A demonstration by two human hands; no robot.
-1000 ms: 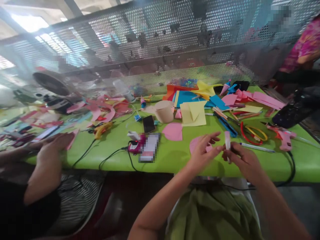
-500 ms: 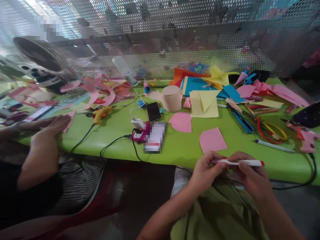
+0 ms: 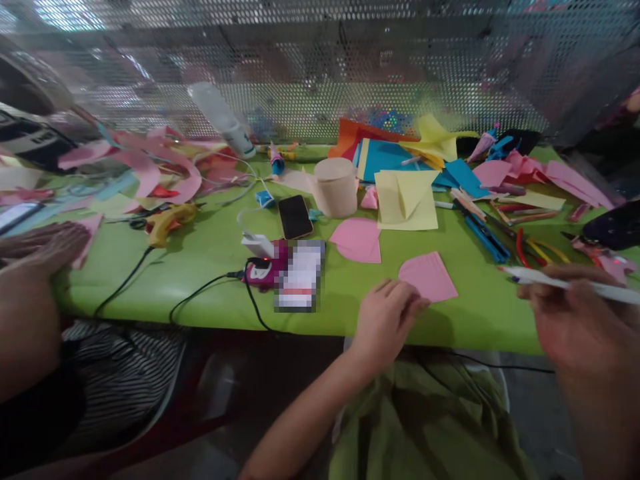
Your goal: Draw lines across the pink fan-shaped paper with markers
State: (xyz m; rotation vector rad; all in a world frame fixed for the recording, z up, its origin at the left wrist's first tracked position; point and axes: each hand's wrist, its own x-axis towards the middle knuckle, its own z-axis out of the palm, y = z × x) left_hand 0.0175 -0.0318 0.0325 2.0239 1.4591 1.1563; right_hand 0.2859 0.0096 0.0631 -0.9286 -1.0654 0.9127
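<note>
My right hand (image 3: 583,310) is closed around a white marker (image 3: 543,276), whose reddish tip points left over the table. Close to the front edge, my left hand (image 3: 387,319) has its fingers curled together; whatever they may hold is hidden. Its fingertips are at the lower left side of a pink paper piece (image 3: 431,277) with one rounded end. A second pink petal-shaped paper (image 3: 356,240) lies farther back, beside a folded cream sheet (image 3: 406,200).
A phone (image 3: 301,277) and a magenta power adapter (image 3: 267,270) lie left of my hands. Behind stand a beige roll (image 3: 336,188) and coloured paper. A blue cutter (image 3: 483,230) and pliers (image 3: 543,250) lie right. At far left is another person's hand (image 3: 55,243).
My hands have parted. The right moved right and up with the marker, its tip now showing. My left moved slightly left and up to the pink paper. The view has shifted.
</note>
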